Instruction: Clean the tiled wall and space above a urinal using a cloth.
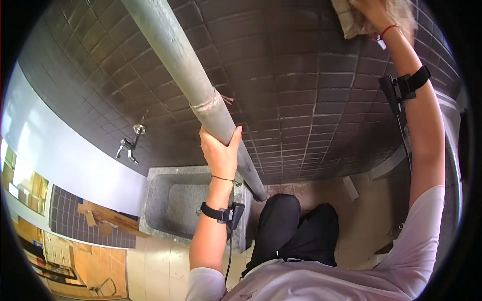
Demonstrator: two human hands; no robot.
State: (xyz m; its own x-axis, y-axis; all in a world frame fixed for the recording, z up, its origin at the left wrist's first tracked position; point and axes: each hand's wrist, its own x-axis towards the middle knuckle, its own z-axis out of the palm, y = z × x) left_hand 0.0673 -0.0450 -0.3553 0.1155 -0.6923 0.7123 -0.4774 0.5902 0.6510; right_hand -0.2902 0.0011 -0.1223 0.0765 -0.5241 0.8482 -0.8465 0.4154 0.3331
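My left hand (219,150) is wrapped round a thick grey pipe (181,70) that runs down along the wall beside the stone sink. At the upper right, my right arm reaches up, and my right hand (370,11) presses a beige cloth (349,20) on the dark tiled wall (296,65). Part of that hand and the cloth's far side are cut off by the picture's edge, and the cloth's right side is blurred. Each forearm carries a black strap with a small device.
Left of the pipe, a metal tap (129,145) sticks out from the wall near a grey stone sink (150,220). Cardboard (113,218) lies beyond a white partition (65,135). A white block (351,187) rests on the floor by the wall, right of my knees.
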